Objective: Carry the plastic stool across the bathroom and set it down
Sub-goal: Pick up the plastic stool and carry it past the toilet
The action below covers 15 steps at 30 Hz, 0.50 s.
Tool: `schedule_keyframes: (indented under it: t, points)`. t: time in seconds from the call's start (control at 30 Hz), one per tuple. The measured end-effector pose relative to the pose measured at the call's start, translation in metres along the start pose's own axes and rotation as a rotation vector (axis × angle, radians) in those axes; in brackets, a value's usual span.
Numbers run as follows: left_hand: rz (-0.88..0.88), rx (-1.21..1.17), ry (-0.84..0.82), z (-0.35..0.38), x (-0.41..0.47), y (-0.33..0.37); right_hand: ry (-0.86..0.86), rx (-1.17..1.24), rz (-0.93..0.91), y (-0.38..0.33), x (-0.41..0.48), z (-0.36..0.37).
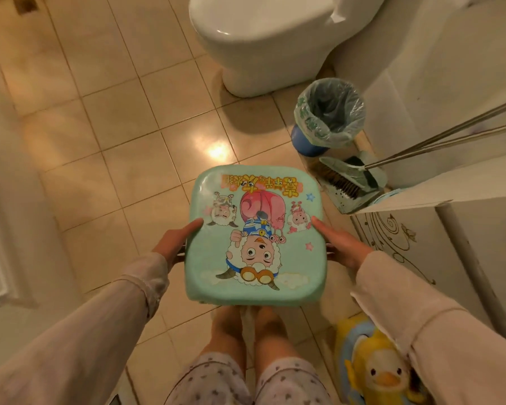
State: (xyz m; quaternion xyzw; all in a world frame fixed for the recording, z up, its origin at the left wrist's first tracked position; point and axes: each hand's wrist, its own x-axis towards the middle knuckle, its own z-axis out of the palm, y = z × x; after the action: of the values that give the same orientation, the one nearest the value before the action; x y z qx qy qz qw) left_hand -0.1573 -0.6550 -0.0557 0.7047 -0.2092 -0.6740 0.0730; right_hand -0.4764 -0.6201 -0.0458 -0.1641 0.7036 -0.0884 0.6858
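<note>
Stool (254, 235) clamped between left hand (174, 242) and right hand (341, 248) (seat up), above tiled floor (123, 127)

The stool (256, 235) shows only its top, so its legs are hidden under the seat, and the fingers of the left hand (174, 239) and right hand (341, 245) curl out of sight below its sides. The toilet (263, 39) is cut off by the top edge of the frame, and the broom handles (450, 138) run off the right edge. The yellow duck thing (377, 366) at the lower right is blurry and partly behind the right sleeve (438, 343).
</note>
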Motion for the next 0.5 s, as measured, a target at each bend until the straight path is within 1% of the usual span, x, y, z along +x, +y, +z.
schedule_keyframes:
  t: [0.23,0.33,0.5]
  points:
    - [0.04,-0.151,0.085,-0.025,-0.073,-0.018,-0.095,-0.078,-0.102,-0.006,-0.047,0.021]
    - [0.064,-0.243,0.157,-0.03,-0.094,-0.022,-0.112,-0.154,-0.131,-0.027,-0.053,0.031]
    - [0.147,-0.256,0.21,-0.046,-0.12,-0.025,-0.141,-0.332,-0.188,-0.074,-0.057,0.046]
